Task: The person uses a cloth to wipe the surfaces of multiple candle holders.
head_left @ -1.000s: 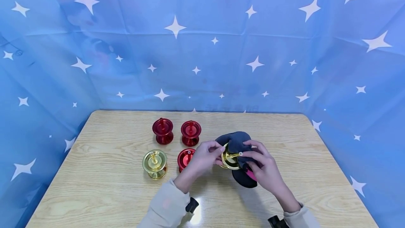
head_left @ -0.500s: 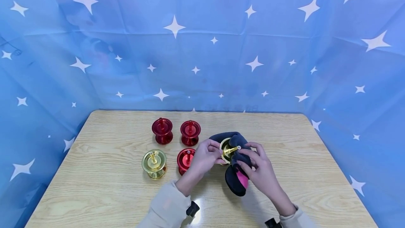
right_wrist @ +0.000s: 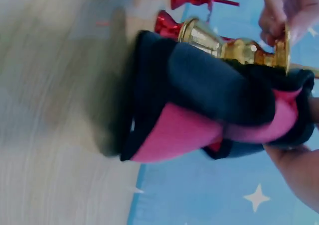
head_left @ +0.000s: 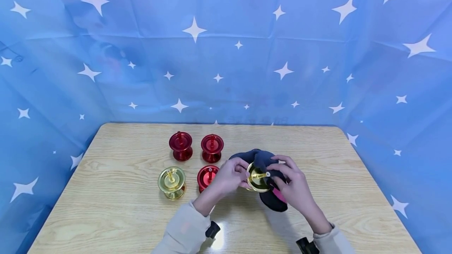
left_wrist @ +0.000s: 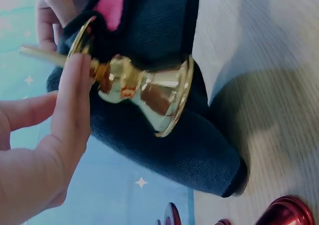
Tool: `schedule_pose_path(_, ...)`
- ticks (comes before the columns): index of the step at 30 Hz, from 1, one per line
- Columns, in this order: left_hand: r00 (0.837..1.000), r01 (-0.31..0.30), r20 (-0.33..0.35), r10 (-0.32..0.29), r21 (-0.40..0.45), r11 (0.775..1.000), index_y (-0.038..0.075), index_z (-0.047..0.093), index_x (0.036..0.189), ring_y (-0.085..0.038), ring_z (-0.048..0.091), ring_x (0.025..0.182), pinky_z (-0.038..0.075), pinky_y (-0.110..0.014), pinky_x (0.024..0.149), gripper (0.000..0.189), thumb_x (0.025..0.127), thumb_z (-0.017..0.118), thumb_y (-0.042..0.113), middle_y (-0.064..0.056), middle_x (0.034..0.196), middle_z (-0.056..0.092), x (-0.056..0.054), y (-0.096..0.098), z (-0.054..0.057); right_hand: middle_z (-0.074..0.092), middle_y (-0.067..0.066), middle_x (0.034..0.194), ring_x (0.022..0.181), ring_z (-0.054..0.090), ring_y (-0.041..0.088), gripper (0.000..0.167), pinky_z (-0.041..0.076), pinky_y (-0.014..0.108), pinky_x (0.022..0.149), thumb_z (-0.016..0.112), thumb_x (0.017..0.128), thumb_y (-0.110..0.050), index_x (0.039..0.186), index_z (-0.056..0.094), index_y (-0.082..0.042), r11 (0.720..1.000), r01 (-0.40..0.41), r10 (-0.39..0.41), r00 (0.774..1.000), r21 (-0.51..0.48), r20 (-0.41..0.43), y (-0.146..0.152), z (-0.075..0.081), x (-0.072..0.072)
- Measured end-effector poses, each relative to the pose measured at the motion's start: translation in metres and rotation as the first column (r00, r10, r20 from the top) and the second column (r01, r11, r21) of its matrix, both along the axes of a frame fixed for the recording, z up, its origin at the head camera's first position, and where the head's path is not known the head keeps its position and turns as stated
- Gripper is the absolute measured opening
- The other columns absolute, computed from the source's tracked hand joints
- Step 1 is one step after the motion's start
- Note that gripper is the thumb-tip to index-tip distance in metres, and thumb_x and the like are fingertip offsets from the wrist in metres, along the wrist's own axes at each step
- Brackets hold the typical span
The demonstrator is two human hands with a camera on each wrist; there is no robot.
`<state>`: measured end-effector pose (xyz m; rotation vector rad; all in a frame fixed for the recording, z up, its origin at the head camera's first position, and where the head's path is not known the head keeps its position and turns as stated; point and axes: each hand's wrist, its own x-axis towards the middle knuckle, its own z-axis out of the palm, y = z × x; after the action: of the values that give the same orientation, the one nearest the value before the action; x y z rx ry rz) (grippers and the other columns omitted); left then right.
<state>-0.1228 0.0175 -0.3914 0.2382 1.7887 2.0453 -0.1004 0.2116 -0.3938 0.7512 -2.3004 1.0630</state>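
My left hand pinches the dish rim of a shiny gold candle holder, which has a thin central stem. In the left wrist view the candle holder lies tilted nearly sideways, its flared base pointing right. A dark cloth with a pink side is bunched behind and beside it. My right hand grips that cloth against the holder's dish, close to the stem. In the right wrist view the cloth hangs in folds and hides part of the holder; the right fingertips are partly hidden too.
A second gold candle holder stands upright at the left of the wooden table. Two red holders, one at back left and one beside it, stand behind. Another red holder is partly covered by my left hand.
The gold candle holder tipped and shifted slightly left, then came back right and a little nearer. The cloth's hanging end swung left and back. My right hand moved along with the cloth.
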Motion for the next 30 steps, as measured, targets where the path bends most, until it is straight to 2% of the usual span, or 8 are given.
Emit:
schedule_pose_path(6, 0.994, -0.105, 0.033, 0.103, 0.077, 0.991, -0.012, 0.046, 0.103, -0.017, 0.059, 0.066, 0.055, -0.032, 0.065, 0.019, 0.085, 0.050, -0.013, -0.013, 0.082, 0.049, 0.000, 0.000, 0.001, 0.053, 0.016, 0.108, 0.084, 0.058, 0.024, 0.035, 0.051, 0.017, 0.054, 0.071, 0.067, 0.017, 0.094, 0.065, -0.005, 0.996, 0.066, -0.059, 0.992, -0.065, 0.109, -0.008, 0.001, 0.007)
schedule_pose_path(11, 0.999, -0.039, -0.026, 0.038, -0.024, 0.999, -0.007, 0.050, 0.116, -0.023, 0.063, 0.067, 0.055, -0.033, 0.065, 0.027, 0.089, 0.054, -0.003, -0.012, 0.081, 0.055, 0.000, -0.003, 0.002, 0.051, 0.017, 0.108, 0.056, 0.048, 0.004, 0.039, 0.039, 0.010, 0.042, 0.067, 0.065, 0.024, 0.093, 0.064, -0.004, 0.997, 0.037, -0.031, 0.997, -0.072, 0.074, -0.007, 0.000, 0.008)
schedule_pose_path(14, 0.998, -0.017, -0.070, 0.011, -0.085, 0.996, -0.006, 0.056, 0.107, -0.027, 0.064, 0.069, 0.055, -0.035, 0.064, 0.019, 0.091, 0.054, 0.003, -0.012, 0.080, 0.059, -0.001, -0.005, 0.000, 0.051, 0.018, 0.109, 0.045, 0.028, -0.003, 0.045, 0.030, 0.011, 0.038, 0.063, 0.062, 0.029, 0.091, 0.064, -0.005, 0.997, -0.002, 0.006, 0.999, -0.079, 0.045, -0.004, 0.001, 0.007)
schedule_pose_path(17, 0.997, -0.046, -0.072, 0.040, -0.080, 0.996, -0.008, 0.057, 0.094, -0.026, 0.063, 0.066, 0.055, -0.037, 0.063, 0.011, 0.091, 0.054, 0.002, -0.011, 0.077, 0.058, -0.002, -0.003, -0.002, 0.051, 0.020, 0.108, 0.044, 0.025, -0.004, 0.045, 0.028, 0.011, 0.038, 0.062, 0.061, 0.031, 0.090, 0.064, -0.003, 0.996, -0.022, 0.024, 0.999, -0.087, 0.030, -0.005, 0.004, 0.006)
schedule_pose_path(20, 0.993, -0.105, -0.056, 0.102, -0.055, 0.993, -0.010, 0.054, 0.089, -0.029, 0.064, 0.063, 0.055, -0.037, 0.063, 0.009, 0.090, 0.054, -0.001, -0.012, 0.075, 0.056, 0.000, 0.000, -0.001, 0.052, 0.021, 0.108, 0.058, 0.047, 0.001, 0.040, 0.041, 0.008, 0.048, 0.066, 0.063, 0.027, 0.091, 0.065, -0.001, 0.994, 0.009, -0.002, 0.998, -0.111, 0.060, -0.007, 0.001, 0.007)
schedule_pose_path(24, 0.982, -0.185, -0.055, 0.182, -0.048, 0.982, -0.010, 0.053, 0.085, -0.027, 0.065, 0.064, 0.055, -0.033, 0.062, 0.008, 0.088, 0.055, -0.002, -0.013, 0.080, 0.054, 0.003, 0.003, -0.001, 0.050, 0.018, 0.105, 0.083, 0.056, 0.020, 0.033, 0.054, 0.023, 0.060, 0.071, 0.068, 0.016, 0.094, 0.063, 0.000, 0.991, 0.089, -0.071, 0.982, -0.097, 0.177, -0.016, -0.008, 0.011)
schedule_pose_path(27, 0.980, -0.189, -0.071, 0.184, -0.070, 0.979, -0.007, 0.052, 0.081, -0.022, 0.065, 0.064, 0.055, -0.033, 0.063, 0.009, 0.087, 0.057, -0.003, -0.011, 0.079, 0.054, 0.003, 0.004, -0.003, 0.049, 0.018, 0.101, 0.076, 0.054, 0.019, 0.031, 0.053, 0.023, 0.056, 0.071, 0.068, 0.016, 0.093, 0.061, 0.001, 0.991, 0.118, -0.103, 0.974, -0.066, 0.204, -0.024, -0.006, 0.017)
schedule_pose_path(30, 0.986, -0.147, -0.090, 0.139, -0.082, 0.986, -0.007, 0.051, 0.079, -0.024, 0.065, 0.063, 0.055, -0.034, 0.063, 0.010, 0.087, 0.056, -0.005, -0.011, 0.073, 0.053, 0.003, 0.001, -0.004, 0.050, 0.022, 0.097, 0.070, 0.052, 0.015, 0.032, 0.049, 0.019, 0.048, 0.068, 0.064, 0.024, 0.088, 0.061, 0.004, 0.991, 0.110, -0.097, 0.984, -0.077, 0.152, -0.027, 0.004, 0.020)
